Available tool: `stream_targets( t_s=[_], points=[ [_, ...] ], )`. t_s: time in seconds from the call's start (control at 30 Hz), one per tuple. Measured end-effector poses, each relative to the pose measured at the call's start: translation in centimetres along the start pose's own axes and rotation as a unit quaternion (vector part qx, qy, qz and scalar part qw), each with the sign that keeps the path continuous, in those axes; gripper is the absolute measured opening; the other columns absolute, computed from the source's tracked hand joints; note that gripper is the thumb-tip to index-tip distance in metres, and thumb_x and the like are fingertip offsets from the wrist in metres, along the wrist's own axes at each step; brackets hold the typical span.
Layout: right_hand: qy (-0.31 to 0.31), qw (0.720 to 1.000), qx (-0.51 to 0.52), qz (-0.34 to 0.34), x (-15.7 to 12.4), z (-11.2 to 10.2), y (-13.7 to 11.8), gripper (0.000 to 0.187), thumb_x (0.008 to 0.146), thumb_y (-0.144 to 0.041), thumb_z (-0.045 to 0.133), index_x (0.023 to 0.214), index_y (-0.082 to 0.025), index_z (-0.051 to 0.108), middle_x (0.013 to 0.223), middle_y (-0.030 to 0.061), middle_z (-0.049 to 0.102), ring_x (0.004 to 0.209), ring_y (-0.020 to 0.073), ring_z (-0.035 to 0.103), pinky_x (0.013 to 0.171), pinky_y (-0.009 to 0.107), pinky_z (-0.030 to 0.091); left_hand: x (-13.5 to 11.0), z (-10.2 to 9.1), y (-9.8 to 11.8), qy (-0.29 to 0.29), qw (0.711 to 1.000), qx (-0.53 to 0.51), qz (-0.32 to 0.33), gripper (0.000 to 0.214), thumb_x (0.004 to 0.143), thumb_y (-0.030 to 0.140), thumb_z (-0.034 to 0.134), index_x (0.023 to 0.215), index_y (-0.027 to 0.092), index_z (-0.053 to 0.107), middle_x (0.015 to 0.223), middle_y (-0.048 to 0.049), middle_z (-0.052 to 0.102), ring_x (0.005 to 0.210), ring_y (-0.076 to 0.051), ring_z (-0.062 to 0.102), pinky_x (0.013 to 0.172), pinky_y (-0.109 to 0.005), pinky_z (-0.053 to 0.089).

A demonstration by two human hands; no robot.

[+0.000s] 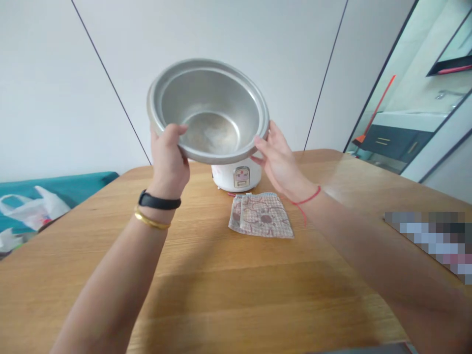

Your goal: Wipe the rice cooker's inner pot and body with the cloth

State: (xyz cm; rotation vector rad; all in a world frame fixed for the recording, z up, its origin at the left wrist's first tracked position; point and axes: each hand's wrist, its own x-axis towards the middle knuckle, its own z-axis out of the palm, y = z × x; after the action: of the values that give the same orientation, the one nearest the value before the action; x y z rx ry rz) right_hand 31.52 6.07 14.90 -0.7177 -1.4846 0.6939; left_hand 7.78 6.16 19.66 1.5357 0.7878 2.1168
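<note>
A grey metal rice cooker inner pot [212, 103] is held up above the table, its mouth tilted toward me. Its inside shows a dull, slightly stained bottom. My left hand [170, 155] grips the rim at the lower left, thumb over the edge. On the right side of the rim, my right hand [278, 160] is closed with its thumb on the edge and fingers behind. Behind and below the pot stands a white rice cooker [224, 177], its upper part hidden by the pot. A folded patterned cloth [265, 216] lies in front of the cooker.
The wooden table [206, 295] reaches to a white panelled wall [110, 39]. A teal bench [92, 182] with a white plastic bag [37, 209] is at left. A blurred-out flat item [435, 241] lies at the right edge. Beyond a doorway stands an orange broom [379, 105].
</note>
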Motion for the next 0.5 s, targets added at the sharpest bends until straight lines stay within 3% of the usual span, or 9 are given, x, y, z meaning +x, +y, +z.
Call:
stream_targets(
  t_s=[0.1,0.13,0.23,0.3,0.4,0.5],
  points=[
    [-0.046,0.980,-0.110,0.160,-5.7,0.3,1.9,0.073,0.094,-0.074,0.047,0.153,-0.031,0.049,0.158,0.0119,0.051,0.147,0.0340,0.044,0.113,0.057,0.041,-3.6,-4.1,2.2,0.061,0.997,-0.029,0.022,0.021,0.070,0.024,0.077,0.086,0.027,0.063,0.103,0.0008,0.072,0.118,-0.028,0.064,0.093,-0.040,0.054],
    [-0.057,0.954,-0.204,0.211,-7.1,0.4,3.0,0.080,0.089,-0.076,0.055,0.153,-0.028,0.050,0.162,0.0146,0.047,0.153,0.0381,0.035,0.118,0.061,0.034,-4.7,-5.0,2.7,0.082,0.996,-0.025,0.021,0.023,0.067,0.020,0.076,0.085,0.027,0.063,0.099,0.0011,0.071,0.113,-0.027,0.064,0.090,-0.039,0.054],
    [-0.133,0.823,-0.457,0.310,-9.9,1.2,6.3,0.107,0.069,-0.080,0.074,0.157,-0.024,0.049,0.173,0.0189,0.025,0.159,0.0526,0.010,0.116,0.078,0.016,-6.9,-6.2,3.0,0.120,0.993,-0.009,-0.010,0.026,0.059,0.017,0.072,0.082,0.025,0.064,0.088,0.0021,0.067,0.093,-0.021,0.063,0.081,-0.032,0.053],
    [-0.155,0.778,-0.523,0.312,-10.5,1.5,7.9,0.098,0.073,-0.076,0.073,0.153,-0.022,0.054,0.169,0.0210,0.035,0.156,0.0531,0.022,0.114,0.075,0.024,-7.3,-6.0,2.7,0.106,0.994,0.007,-0.033,0.028,0.056,0.020,0.071,0.083,0.023,0.065,0.084,0.0024,0.065,0.084,-0.018,0.060,0.076,-0.029,0.051],
    [-0.149,0.799,-0.535,0.231,-10.4,1.0,8.6,0.053,0.088,-0.050,0.064,0.129,-0.018,0.069,0.134,0.0188,0.069,0.131,0.0364,0.060,0.107,0.050,0.043,-6.7,-5.3,2.1,0.086,0.996,0.011,-0.025,0.032,0.056,0.023,0.069,0.088,0.021,0.068,0.082,0.0019,0.064,0.082,-0.018,0.058,0.074,-0.029,0.050],
    [-0.049,0.862,-0.481,0.151,-9.5,-0.5,7.2,0.035,0.091,-0.032,0.056,0.119,-0.021,0.074,0.118,0.0113,0.077,0.108,0.0267,0.070,0.094,0.037,0.050,-6.2,-4.8,1.7,0.062,0.998,0.023,0.012,0.037,0.059,0.023,0.068,0.096,0.021,0.071,0.091,-0.0004,0.067,0.091,-0.022,0.062,0.083,-0.033,0.054]
  ],
)
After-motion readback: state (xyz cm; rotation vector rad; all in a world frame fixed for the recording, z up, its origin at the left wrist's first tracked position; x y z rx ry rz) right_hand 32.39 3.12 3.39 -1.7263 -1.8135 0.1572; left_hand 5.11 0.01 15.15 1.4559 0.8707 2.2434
